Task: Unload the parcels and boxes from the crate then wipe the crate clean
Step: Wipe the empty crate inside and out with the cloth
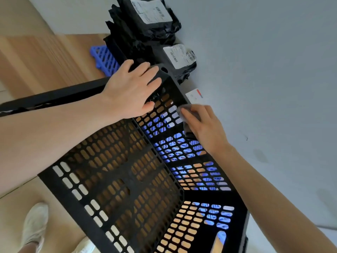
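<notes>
Item: black crate (127, 179), emptied, tilted; left hand (129, 88) fingers curled over its far corner rim, right hand (202, 125) fingers pressing a grey cloth (187, 123) flat onto the side rim. Parcels (151, 21) stacked beyond the left fingertips (against the wall). Risk: crate likely slips if the left grip loosens under wiping pressure.

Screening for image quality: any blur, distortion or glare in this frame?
Head view: wide-angle bending bows the black perforated plastic crate rim; the right hand and its grey cloth smear slightly; the left hand reads fairly sharp; parcel labels are unreadable; light is soft, without harsh glare.
</notes>
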